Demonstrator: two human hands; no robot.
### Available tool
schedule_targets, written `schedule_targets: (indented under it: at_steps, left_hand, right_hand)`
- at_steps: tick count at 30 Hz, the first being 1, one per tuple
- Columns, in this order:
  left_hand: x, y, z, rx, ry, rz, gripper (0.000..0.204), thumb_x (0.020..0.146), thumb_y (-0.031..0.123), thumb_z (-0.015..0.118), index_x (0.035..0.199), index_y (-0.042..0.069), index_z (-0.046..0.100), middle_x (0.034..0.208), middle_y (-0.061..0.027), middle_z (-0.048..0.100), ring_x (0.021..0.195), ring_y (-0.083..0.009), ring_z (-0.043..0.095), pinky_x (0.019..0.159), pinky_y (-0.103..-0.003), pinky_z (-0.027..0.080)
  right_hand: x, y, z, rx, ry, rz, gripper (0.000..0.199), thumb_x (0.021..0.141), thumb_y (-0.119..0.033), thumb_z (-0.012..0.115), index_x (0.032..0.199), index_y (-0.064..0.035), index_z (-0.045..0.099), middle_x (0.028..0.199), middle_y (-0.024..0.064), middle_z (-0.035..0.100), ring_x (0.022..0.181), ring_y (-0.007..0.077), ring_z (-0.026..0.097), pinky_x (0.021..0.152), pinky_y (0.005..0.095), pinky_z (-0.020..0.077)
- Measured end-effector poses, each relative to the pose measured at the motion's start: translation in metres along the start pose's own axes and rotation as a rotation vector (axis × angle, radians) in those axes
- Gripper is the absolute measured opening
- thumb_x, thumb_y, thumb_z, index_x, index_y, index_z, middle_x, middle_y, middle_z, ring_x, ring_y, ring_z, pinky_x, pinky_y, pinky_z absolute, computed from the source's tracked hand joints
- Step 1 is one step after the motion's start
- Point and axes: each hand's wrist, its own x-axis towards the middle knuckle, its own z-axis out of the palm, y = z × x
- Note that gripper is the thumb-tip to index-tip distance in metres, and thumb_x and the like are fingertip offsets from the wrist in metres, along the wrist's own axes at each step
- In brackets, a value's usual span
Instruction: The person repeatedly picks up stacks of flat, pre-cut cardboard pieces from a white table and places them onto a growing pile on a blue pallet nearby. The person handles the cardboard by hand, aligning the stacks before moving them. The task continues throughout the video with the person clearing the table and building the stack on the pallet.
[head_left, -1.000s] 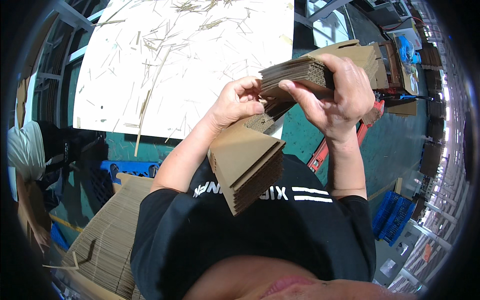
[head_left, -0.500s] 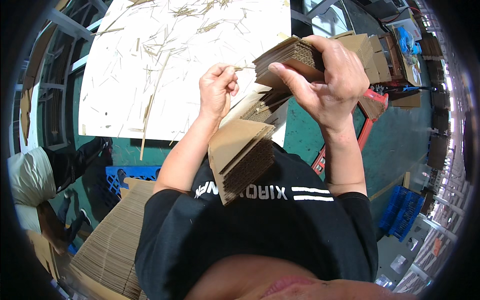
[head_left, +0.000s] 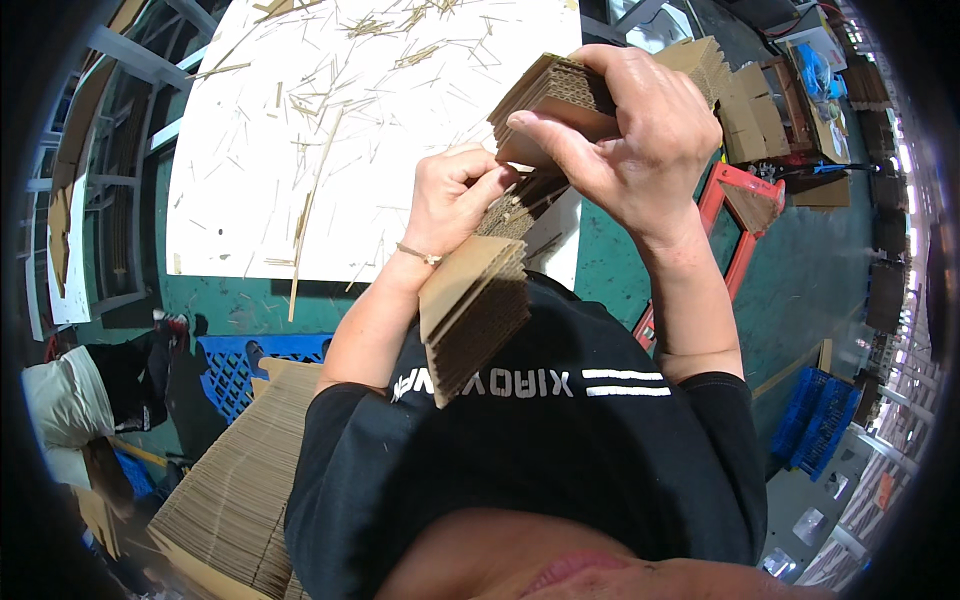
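Observation:
My right hand (head_left: 645,150) is wrapped round a stack of corrugated cardboard pieces (head_left: 555,105), thumb on the near face and fingers over the far side. The stack is held up by the near right part of the table. Against its lower left edge my left hand (head_left: 450,195) is closed, thumb and fingertips pressed together; whatever is between them is hidden. Nearer my chest, a further block of layered cardboard (head_left: 475,315) juts out below the left wrist. A fluted cardboard section (head_left: 515,205) shows between the two; I cannot tell whether they are joined.
Thin cardboard scraps (head_left: 415,52) lie scattered over the white table (head_left: 225,215). Lower left, a tall pile of cardboard sheets (head_left: 235,465) stands by a blue plastic pallet (head_left: 225,375). Another person (head_left: 75,400) is at the far left. A red metal frame (head_left: 712,205) stands right.
My left hand, which pinched a thin cardboard strip apart from the stack, has moved right to the stack's lower edge. The strip no longer shows. My right hand and its stack shifted slightly left.

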Motion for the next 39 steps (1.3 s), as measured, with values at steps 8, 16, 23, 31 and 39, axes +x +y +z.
schedule_targets:
  at_steps: [8, 16, 23, 31, 39]
  left_hand:
    - [-0.003, -0.030, -0.059, -0.243, 0.875, -0.135, 0.027, 0.093, 0.010, 0.055, 0.118, 0.001, 0.054, 0.110, -0.0098, 0.056, 0.094, -0.0162, 0.055, 0.080, -0.030, 0.048]
    - [-0.053, 0.081, -0.042, 0.647, 0.437, 0.701, 0.025, 0.086, 0.004, 0.057, 0.110, -0.001, 0.054, 0.102, -0.0162, 0.061, 0.089, -0.0281, 0.061, 0.079, -0.039, 0.052]
    - [-0.004, 0.053, 0.012, 1.179, 0.238, 0.308, 0.024, 0.073, 0.005, 0.066, 0.095, -0.001, 0.060, 0.090, -0.0113, 0.055, 0.085, -0.0279, 0.055, 0.073, -0.035, 0.050]
    - [0.019, 0.058, -0.001, 1.439, -0.026, 0.393, 0.004, 0.068, 0.004, 0.060, 0.068, 0.000, 0.063, 0.072, -0.0130, 0.057, 0.073, -0.0258, 0.059, 0.061, -0.035, 0.052]
    - [0.045, 0.071, -0.013, 1.366, -0.239, 0.229, 0.009, 0.073, 0.005, 0.059, 0.076, -0.001, 0.064, 0.071, -0.0163, 0.064, 0.069, -0.0284, 0.066, 0.060, -0.040, 0.054]
  right_hand:
    - [0.005, -0.002, 0.013, -0.040, 0.051, -0.010, 0.042, 0.060, -0.043, 0.078, 0.077, -0.0107, 0.056, 0.065, 0.0026, 0.055, 0.055, 0.0202, 0.056, 0.052, 0.0321, 0.0398]
    - [0.016, -0.012, 0.023, -0.140, 0.039, 0.087, 0.042, 0.057, -0.039, 0.082, 0.074, -0.0095, 0.056, 0.065, 0.0035, 0.057, 0.054, 0.0196, 0.058, 0.050, 0.0311, 0.0402]
    - [0.028, -0.024, 0.015, -0.084, -0.077, 0.163, 0.038, 0.069, -0.032, 0.074, 0.091, -0.0048, 0.062, 0.076, 0.0149, 0.060, 0.068, 0.0304, 0.060, 0.059, 0.0384, 0.0462]
    - [0.020, -0.016, 0.032, -0.080, 0.055, 0.106, 0.042, 0.055, -0.038, 0.082, 0.072, -0.0092, 0.056, 0.062, 0.0041, 0.056, 0.053, 0.0201, 0.058, 0.050, 0.0319, 0.0403]
    - [0.023, -0.010, 0.036, -0.075, 0.093, 0.070, 0.042, 0.055, -0.039, 0.081, 0.072, -0.0093, 0.057, 0.063, 0.0044, 0.058, 0.053, 0.0214, 0.058, 0.052, 0.0339, 0.0419]
